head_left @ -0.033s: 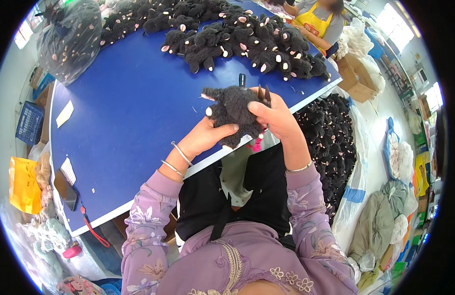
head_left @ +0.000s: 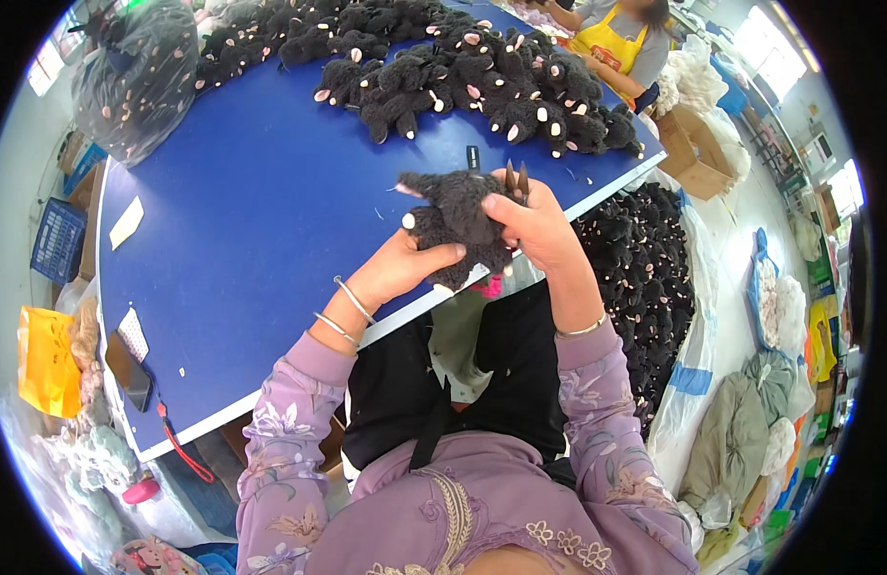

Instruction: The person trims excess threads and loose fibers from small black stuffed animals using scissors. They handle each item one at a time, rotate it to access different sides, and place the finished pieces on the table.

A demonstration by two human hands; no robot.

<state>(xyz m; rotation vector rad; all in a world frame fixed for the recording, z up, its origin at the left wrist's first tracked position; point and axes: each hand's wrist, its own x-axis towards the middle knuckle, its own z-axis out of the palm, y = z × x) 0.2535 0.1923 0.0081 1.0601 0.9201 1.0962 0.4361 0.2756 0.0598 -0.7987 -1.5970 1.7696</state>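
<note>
I see the left hand (head_left: 405, 270) wrapped around the underside of a dark grey plush toy (head_left: 453, 222), thumb pressed into its fur — a firm clasp, fingers curled shut on it. The toy sits above the near edge of the blue table (head_left: 242, 220), held up between both hands. The right hand (head_left: 537, 228) presses against the toy's right side and also pinches a small pair of scissors (head_left: 516, 180), whose blades stick up past the knuckles; I cannot tell whether the blades are parted. Two thin bangles (head_left: 346, 312) ring the left wrist. Farther back on the table lies a long heap of the same dark toys (head_left: 482, 77) with pale feet. To my right, beside the table, a big clear bag (head_left: 645, 278) holds many more. Another person in a yellow apron (head_left: 611, 43) sits at the far end.
</note>
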